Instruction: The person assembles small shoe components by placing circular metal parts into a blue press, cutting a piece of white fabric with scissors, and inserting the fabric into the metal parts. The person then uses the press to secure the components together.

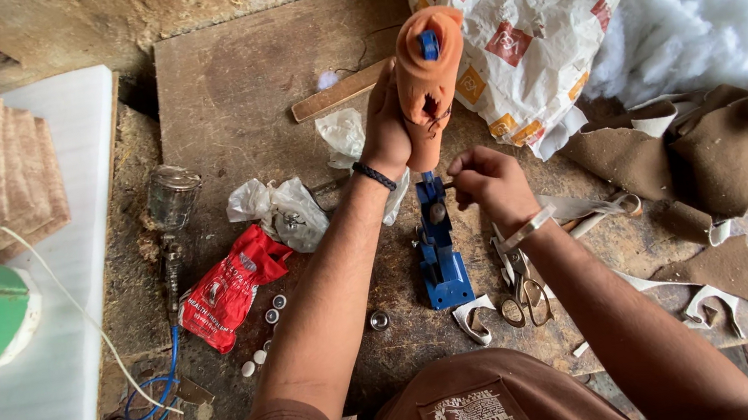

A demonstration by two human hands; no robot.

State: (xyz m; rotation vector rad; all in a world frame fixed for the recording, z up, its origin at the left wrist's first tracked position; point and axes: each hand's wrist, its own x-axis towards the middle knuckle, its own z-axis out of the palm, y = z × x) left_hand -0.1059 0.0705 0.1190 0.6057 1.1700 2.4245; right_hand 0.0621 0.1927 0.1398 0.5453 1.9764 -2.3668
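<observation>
My left hand [385, 129] grips an orange fabric-covered lever handle [426, 74] that stands up from a small blue press tool [439, 250] on the wooden workbench [238, 92]. A blue knob shows at the handle's top. My right hand [488, 181] sits beside the press head with its fingers pinched together at the tool; what it pinches is too small to tell. A dark band is on my left wrist and a metal bracelet on my right.
Scissors [523, 291] lie right of the press. Brown felt scraps [711, 150], white stuffing [686, 15] and a printed plastic bag [512, 11] fill the right side. A red packet [228, 291], small round buttons [270, 319], clear bags [280, 209] and a spray gun [170, 221] lie left.
</observation>
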